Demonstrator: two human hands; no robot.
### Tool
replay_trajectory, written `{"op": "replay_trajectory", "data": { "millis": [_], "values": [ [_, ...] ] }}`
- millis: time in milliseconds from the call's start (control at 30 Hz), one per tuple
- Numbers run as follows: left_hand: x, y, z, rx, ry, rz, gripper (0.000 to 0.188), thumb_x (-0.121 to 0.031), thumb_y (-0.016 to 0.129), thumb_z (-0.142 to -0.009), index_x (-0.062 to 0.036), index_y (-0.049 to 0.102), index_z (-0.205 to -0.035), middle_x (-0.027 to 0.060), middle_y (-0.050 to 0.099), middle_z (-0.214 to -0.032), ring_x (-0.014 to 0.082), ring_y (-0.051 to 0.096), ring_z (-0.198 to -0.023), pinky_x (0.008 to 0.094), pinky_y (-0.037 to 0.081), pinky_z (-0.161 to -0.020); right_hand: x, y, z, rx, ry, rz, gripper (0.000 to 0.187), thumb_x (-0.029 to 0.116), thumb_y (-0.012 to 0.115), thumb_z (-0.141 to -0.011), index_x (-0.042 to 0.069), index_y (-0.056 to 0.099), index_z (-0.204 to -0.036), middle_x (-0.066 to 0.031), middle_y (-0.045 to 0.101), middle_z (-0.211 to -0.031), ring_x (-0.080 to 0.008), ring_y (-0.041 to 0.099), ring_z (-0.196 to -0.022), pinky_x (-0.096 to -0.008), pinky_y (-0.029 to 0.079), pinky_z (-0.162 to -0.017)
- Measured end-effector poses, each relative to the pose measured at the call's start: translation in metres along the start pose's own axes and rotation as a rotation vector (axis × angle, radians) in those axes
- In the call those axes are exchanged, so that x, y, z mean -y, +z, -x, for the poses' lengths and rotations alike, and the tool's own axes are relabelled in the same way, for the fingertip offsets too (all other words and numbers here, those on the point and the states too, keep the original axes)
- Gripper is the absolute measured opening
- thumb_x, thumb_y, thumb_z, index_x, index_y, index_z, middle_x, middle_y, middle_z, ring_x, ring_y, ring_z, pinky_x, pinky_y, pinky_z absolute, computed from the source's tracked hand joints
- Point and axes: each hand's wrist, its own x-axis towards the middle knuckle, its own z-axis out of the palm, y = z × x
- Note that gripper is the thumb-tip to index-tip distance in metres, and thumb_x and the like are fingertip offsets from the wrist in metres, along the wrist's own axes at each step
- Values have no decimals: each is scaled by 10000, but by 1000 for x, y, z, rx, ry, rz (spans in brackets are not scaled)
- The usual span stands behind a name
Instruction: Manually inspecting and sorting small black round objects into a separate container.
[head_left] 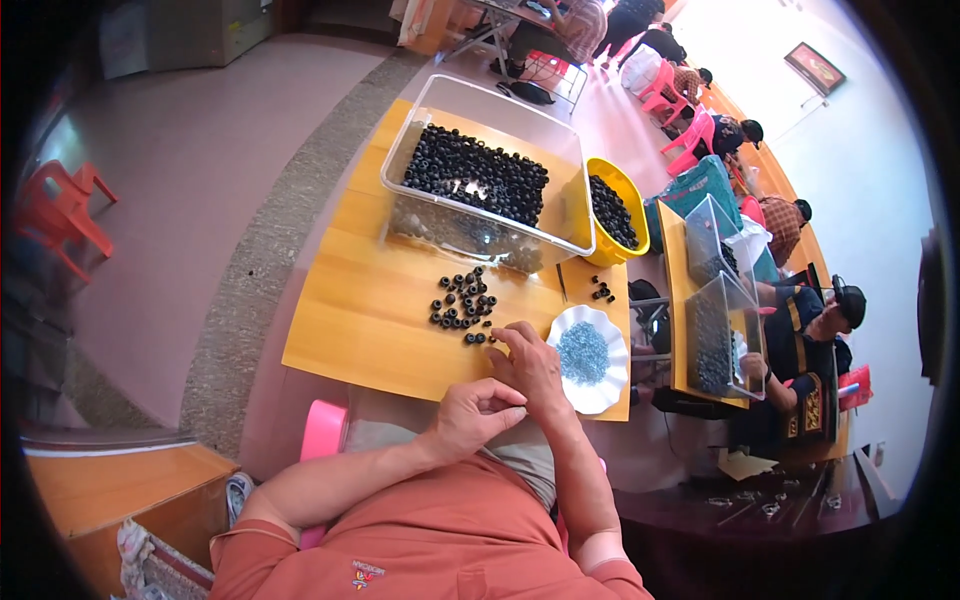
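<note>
My left hand (pixel 476 414) is closed in a pinch just in front of my right wrist. Whatever its fingertips may hold is too small to make out. Farther forward, my right hand (pixel 532 372) reaches over the table with its fingers apart, the tips beside the near edge of a loose group of small black ring-shaped pieces (pixel 462 300). Close to its right side stands a white plate with a wavy rim (pixel 614 388), holding a heap of small pale-blue bits (pixel 583 352). A few more black pieces (pixel 602 291) lie behind the plate.
A large clear plastic bin (pixel 400 165) of black pieces fills the table's far part. Beside it is a yellow basin (pixel 638 190) with more. The wooden table (pixel 350 300) ends close before me. At right, another person (pixel 800 340) sits by clear bins (pixel 722 290).
</note>
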Motion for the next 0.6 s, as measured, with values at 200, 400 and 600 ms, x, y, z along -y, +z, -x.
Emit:
{"op": "replay_trajectory", "data": {
  "millis": [200,400,600],
  "values": [
    [-1,-7,-3,-44,-48,-69,156,-40,713,-861,11,680,-1004,5,685,-838,46,630,-763,194,521,-698,-15,-41,34,-189,-14,119,168,35,707,-805,59,668,-966,-126,651,-922,-301,664,-721,-369,519,-612],
    [5,-7,-4,-8,-128,-1,181,-41,701,-872,13,665,-1041,41,692,-896,95,659,-802,229,549,-743,-51,-77,75,-76,107,301,166,83,669,-840,65,679,-1004,-125,662,-965,-327,665,-789,-394,523,-669],
    [16,-10,-6,26,-131,37,193,-40,679,-891,18,650,-1073,50,686,-928,102,657,-824,241,552,-765,-58,-79,81,31,200,321,203,142,648,-856,95,693,-1047,-115,666,-988,-319,663,-865,-409,517,-744]
  ]
}}
